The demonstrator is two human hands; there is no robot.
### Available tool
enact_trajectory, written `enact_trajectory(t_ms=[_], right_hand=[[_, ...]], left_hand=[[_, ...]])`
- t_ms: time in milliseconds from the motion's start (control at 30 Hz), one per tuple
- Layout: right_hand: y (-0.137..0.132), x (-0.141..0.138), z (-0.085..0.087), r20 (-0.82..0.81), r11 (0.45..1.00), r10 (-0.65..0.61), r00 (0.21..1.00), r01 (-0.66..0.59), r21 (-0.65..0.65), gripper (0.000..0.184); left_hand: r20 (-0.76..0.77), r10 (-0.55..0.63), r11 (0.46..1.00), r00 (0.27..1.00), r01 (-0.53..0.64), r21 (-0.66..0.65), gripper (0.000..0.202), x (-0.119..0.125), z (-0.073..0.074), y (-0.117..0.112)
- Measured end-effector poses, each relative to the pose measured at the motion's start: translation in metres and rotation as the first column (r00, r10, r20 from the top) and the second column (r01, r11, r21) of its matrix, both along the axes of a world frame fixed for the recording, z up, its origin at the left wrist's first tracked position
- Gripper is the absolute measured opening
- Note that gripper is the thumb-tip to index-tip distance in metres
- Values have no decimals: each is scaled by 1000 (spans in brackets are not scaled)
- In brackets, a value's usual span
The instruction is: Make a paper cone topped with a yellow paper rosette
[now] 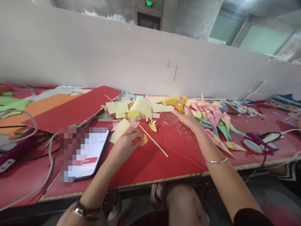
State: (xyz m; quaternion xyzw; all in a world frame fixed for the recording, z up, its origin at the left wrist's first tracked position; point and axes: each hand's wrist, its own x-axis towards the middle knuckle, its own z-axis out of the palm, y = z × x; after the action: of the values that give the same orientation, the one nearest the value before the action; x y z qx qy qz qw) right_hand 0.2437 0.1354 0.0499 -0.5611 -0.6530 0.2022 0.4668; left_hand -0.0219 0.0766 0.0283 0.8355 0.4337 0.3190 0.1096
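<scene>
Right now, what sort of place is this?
Probably a craft workshop: glue gun in the right hand, heaped paper cones beside it, and a green exit sign beyond the white partition.

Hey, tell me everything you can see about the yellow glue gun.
The glue gun is bright yellow and looks like plastic, with a slim grey nozzle at the front and a pale printed label, too small to read, on its side. The right hand grips its handle, which points downward. The body lies roughly level, nozzle to the left, in front of a pale yellow sheet and left of the paper cones. Whether it is switched on can't be told.
</scene>
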Motion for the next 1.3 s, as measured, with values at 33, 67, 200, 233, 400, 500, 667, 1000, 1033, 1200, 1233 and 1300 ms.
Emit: enact_trajectory(t_ms=[33, 67, 200, 233, 400, 500, 667, 1000, 1033, 1200, 1233, 1300], right_hand=[[2, -3, 0, -8, 1000, 0, 1000, 0, -4, 36], [5, -6, -2, -16, 1000, 3, 1000, -3, -13, 36], [12, -13, -17, -74, 996, 66, 995, -70, -63, 35], [13, -14, -21, -91, 993, 83, 992, -90, -79, 35], [14, -17, -27, -163, 985, 120, 979, -138, -107, 33], [11, -18, -26, -176, 981, 126, 976, -149, -123, 32], [6, -19, -25, -140, 982, 144, 980, -159, -103, 29], [1, -18, -21, -42, 986, 141, 989, -144, -89, 30], [2, -17, -21, -36, 987, 133, 990, -136, -86, 31], [4, -13, -22, 11, 998, 54, 998, -53, -44, 32], [5, -13, -22, 29, 999, 31, 999, -30, -35, 32], [5, -12, -21, 63, 1000, -13, 998, 14, -15, 32]], left_hand=[[-28, -14, 1000, 1000, 14, -23, 14, 1, -3, 3], [-58, -31, 999, 998, 28, -47, 14, 2, -6, 5], [-152, -64, 990, 986, 44, -131, 15, 4, -15, 5], [-156, -57, 990, 986, 36, -136, 15, 4, -16, 3], [-35, 39, 991, 999, -43, -128, 23, 9, -13, -8], [65, 88, 983, 994, -76, -170, 18, 16, -11, -13], [23, 131, 978, 991, -125, -170, 17, 23, -16, -20], [-58, 95, 985, 994, -102, -139, 22, 24, -17, -20], [-58, 94, 988, 994, -101, -119, 23, 24, -16, -19], [-122, 88, 994, 989, -96, -61, 21, 23, -19, -15], [-142, 89, 993, 986, -99, -60, 21, 22, -20, -14], [-189, 101, 992, 977, -113, -57, 21, 21, -20, -14]])
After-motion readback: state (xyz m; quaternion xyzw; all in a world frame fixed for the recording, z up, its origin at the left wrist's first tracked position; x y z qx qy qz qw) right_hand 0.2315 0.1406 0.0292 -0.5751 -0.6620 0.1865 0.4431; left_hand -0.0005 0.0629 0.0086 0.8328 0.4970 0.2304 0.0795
